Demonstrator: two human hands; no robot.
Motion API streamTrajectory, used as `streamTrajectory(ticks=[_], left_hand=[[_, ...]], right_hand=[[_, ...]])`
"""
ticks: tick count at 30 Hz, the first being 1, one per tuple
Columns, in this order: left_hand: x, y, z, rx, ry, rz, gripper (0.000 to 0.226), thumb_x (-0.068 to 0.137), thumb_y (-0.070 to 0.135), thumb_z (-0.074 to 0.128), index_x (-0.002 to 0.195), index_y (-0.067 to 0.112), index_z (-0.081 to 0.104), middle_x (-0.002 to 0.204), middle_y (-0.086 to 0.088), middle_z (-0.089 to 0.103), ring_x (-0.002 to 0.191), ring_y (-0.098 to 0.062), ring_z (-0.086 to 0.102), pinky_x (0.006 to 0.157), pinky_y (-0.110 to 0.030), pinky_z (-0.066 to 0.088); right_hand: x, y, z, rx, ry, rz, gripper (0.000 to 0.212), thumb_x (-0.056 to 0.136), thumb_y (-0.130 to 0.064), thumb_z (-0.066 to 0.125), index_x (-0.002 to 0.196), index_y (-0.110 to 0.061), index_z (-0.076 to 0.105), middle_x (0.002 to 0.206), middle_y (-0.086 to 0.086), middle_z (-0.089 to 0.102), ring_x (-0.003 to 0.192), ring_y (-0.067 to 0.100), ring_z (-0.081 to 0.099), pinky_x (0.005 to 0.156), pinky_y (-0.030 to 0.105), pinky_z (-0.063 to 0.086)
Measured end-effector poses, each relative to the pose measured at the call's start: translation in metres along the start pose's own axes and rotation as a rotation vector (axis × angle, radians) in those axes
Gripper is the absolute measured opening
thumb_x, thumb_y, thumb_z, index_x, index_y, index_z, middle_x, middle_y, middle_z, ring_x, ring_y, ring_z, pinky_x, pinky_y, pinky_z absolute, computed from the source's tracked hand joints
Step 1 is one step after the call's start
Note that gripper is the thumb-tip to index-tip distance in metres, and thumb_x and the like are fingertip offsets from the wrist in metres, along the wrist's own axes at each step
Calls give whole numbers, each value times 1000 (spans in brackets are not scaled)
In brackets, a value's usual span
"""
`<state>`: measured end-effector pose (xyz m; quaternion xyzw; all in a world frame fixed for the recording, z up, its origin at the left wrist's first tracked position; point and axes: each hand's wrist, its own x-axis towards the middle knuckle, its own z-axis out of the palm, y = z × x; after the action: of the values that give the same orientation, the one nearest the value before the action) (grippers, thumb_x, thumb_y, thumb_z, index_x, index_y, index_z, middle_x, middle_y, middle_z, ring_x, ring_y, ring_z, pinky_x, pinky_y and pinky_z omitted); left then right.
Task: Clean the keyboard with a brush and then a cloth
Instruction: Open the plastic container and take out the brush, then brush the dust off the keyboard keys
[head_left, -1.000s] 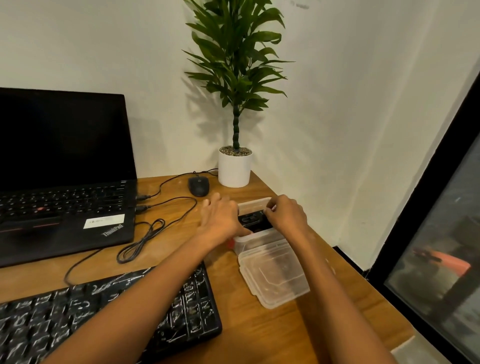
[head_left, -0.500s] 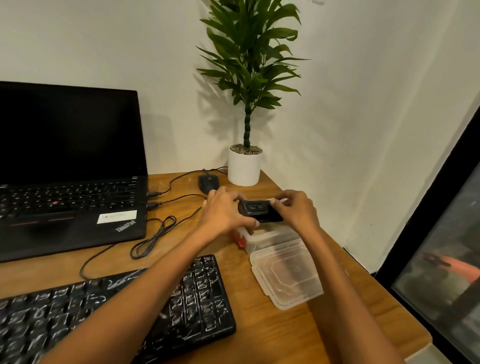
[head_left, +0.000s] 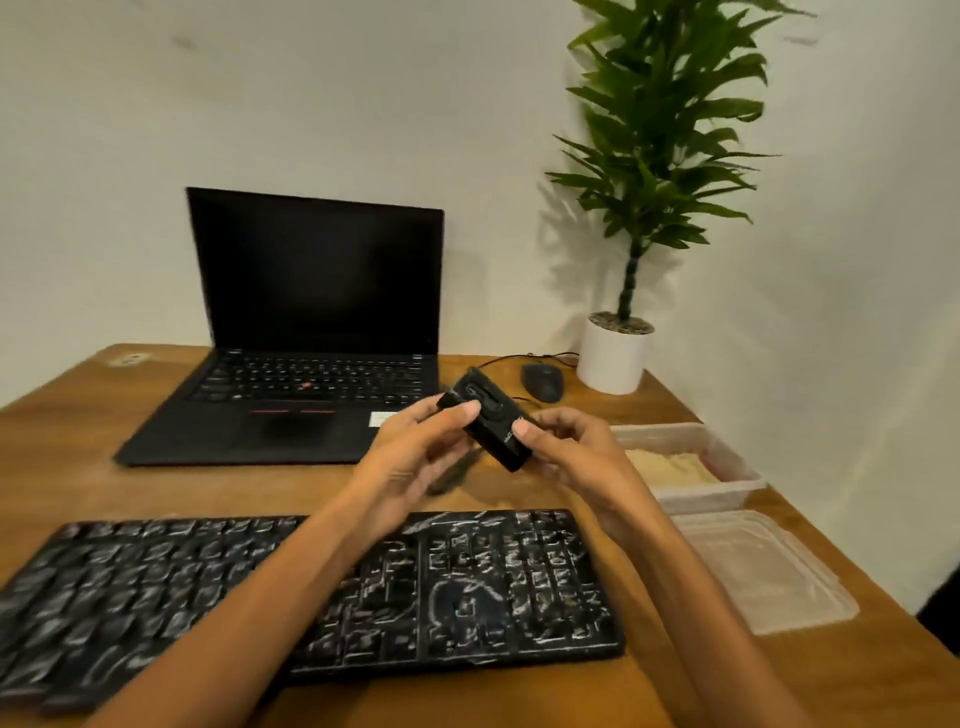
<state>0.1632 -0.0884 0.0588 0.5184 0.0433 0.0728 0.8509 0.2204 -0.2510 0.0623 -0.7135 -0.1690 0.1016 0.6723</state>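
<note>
In the head view, the left hand (head_left: 415, 460) and right hand (head_left: 579, 452) each pinched an end of a tilted black brush tool (head_left: 491, 423), held above the desk (head_left: 78, 457). The keyboard (head_left: 519, 577) lay below them, nearer the person, its long axis running left to right and its keys streaked white; both hands looked about equally near.

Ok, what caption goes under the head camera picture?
Cleaning time: left hand and right hand grip a black brush just past the smeared keyboard.

Open tabletop (head_left: 208, 488) strip ran between keyboard (head_left: 156, 597) and laptop (head_left: 291, 384); tub (head_left: 711, 496) and lid (head_left: 748, 566) blocked the right edge, mouse (head_left: 543, 382) and plant pot (head_left: 613, 364) behind.
</note>
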Motion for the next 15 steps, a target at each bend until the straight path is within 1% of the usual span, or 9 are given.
streamTrajectory(ticks=[2, 3, 6, 7, 9, 11, 13, 15], left_hand=[[-15, 6, -22, -25, 74, 30, 21, 78, 7, 65, 99, 9, 65, 90, -6, 73, 83, -10, 68, 80, -23, 55], [-22, 10, -33, -40, 105, 56, 19, 79, 6, 64, 97, 9, 65, 90, -6, 73, 83, -11, 68, 78, -22, 55], [-37, 21, -57, -32, 173, 100, 23, 74, 7, 67, 97, 9, 66, 93, -7, 73, 88, -15, 68, 74, -22, 55], [-41, 23, -63, -19, 188, 112, 22, 74, 7, 68, 96, 9, 66, 91, -7, 73, 86, -15, 69, 73, -22, 55], [-48, 28, -77, -1, 215, 131, 20, 74, 4, 68, 93, 8, 66, 86, -5, 73, 81, -14, 70, 67, -20, 54], [-53, 30, -87, 27, 236, 133, 21, 73, 4, 70, 93, 9, 66, 86, -5, 74, 82, -14, 70, 68, -21, 53], [-57, 32, -97, 48, 248, 131, 24, 70, 6, 72, 94, 9, 66, 89, -6, 74, 85, -16, 69, 73, -23, 52], [-59, 34, -104, 56, 269, 129, 23, 72, 7, 72, 94, 8, 66, 90, -7, 73, 86, -17, 69, 74, -24, 53]], right_hand=[[-2, -1, 31, 35, -97, 9, 22, 80, -10, 70, 95, 2, 59, 93, 16, 59, 85, 24, 63, 72, 26, 58], [-5, -3, 47, 34, -131, 13, 20, 78, -9, 70, 92, 0, 59, 91, 15, 61, 82, 22, 64, 72, 28, 58], [-8, -2, 82, 14, -186, 14, 19, 78, -12, 71, 89, -5, 57, 81, 13, 64, 73, 24, 65, 76, 41, 56], [-8, -2, 89, 3, -196, 15, 20, 78, -13, 71, 90, -5, 58, 81, 13, 64, 73, 24, 65, 76, 41, 56], [-10, -3, 104, -4, -218, 14, 26, 78, -14, 72, 97, 0, 60, 84, 15, 65, 76, 22, 67, 74, 34, 57], [-12, -3, 116, 5, -236, 21, 30, 78, -13, 72, 100, 2, 60, 88, 18, 66, 80, 23, 68, 75, 31, 57], [-13, -3, 126, 4, -237, 30, 30, 78, -13, 72, 101, 2, 60, 93, 23, 67, 83, 25, 68, 77, 31, 58], [-15, -3, 132, -10, -237, 30, 30, 78, -13, 72, 102, 1, 61, 99, 26, 67, 88, 29, 69, 78, 34, 58]])
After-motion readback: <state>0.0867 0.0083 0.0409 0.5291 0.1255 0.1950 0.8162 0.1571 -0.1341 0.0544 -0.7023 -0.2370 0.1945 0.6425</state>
